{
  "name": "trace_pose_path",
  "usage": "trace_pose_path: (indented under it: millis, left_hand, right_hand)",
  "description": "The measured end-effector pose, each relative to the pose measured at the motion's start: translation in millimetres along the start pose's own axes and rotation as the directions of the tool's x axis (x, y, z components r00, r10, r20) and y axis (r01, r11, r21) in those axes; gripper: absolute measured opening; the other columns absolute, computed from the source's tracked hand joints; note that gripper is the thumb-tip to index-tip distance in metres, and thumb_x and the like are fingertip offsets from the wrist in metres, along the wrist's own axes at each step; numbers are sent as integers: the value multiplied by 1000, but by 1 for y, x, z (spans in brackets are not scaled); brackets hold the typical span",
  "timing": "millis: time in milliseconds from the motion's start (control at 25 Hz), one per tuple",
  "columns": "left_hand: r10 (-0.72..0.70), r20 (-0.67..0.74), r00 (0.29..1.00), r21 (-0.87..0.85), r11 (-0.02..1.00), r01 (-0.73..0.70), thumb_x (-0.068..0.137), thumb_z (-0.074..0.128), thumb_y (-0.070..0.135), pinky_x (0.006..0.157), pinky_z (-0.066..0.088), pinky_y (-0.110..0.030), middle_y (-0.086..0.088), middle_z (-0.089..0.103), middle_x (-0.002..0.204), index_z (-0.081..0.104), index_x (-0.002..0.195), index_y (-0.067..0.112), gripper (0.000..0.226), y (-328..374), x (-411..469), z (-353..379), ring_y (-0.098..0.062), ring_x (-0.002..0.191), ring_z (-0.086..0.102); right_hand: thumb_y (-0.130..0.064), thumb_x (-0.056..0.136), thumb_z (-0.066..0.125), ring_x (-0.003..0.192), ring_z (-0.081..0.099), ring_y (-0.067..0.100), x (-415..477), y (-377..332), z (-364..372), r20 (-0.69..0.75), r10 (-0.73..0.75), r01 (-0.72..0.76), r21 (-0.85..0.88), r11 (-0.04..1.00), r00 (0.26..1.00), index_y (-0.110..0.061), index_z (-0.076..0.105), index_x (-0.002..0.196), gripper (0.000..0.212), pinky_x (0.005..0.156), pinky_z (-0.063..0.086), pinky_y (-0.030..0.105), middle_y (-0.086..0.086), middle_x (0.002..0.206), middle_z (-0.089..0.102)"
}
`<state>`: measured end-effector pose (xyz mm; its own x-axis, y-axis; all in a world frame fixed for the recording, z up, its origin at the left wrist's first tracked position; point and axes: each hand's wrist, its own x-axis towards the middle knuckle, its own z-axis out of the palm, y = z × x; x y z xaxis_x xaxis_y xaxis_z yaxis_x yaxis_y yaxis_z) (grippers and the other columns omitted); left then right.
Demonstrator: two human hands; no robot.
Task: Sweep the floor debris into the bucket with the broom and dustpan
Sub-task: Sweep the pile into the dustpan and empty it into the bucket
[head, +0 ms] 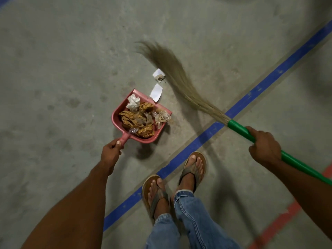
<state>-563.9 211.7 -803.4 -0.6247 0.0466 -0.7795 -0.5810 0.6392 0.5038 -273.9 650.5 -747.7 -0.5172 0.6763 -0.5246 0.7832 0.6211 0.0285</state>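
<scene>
Grey concrete floor, crossed by a blue tape line, with a red stripe at lower right. I read the hands as well apart, each clamped on a tool. Left hand grips the stub handle of the pink dustpan; whether the pan is on the floor or just above it, I cannot tell. The pan holds crumpled brown wrappers, a white tissue and clear plastic at the lip. Right hand wraps the green handle of the broom, whose bristles are blurred beyond the pan. Two white paper scraps lie between bristles and pan mouth. Sandalled feet stand at the blue line.
</scene>
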Motion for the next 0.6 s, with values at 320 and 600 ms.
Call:
trace_pose_path:
  millis: [320, 600]
  left_hand:
    - [56, 28, 998, -86, 995, -53, 108, 51, 25, 83, 47, -31, -10, 65, 121, 62, 139, 13, 35, 33, -6, 14, -22, 105, 58]
    - [196, 79, 977, -100, 977, -188, 108, 50, 26, 69, 43, -22, -5, 63, 109, 62, 137, 12, 34, 136, -87, 1, -8, 85, 56]
  right_hand:
    - [6, 63, 73, 85, 53, 29, -65, 22, 4, -44, -225, 217, -134, 967, 973, -24, 52, 142, 88, 64, 47, 40, 9, 106, 69]
    - [8, 58, 74, 86, 53, 32, -129, 46, -81, -73, -92, 82, -132, 988, 993, -18, 48, 146, 95, 66, 46, 39, 16, 110, 68]
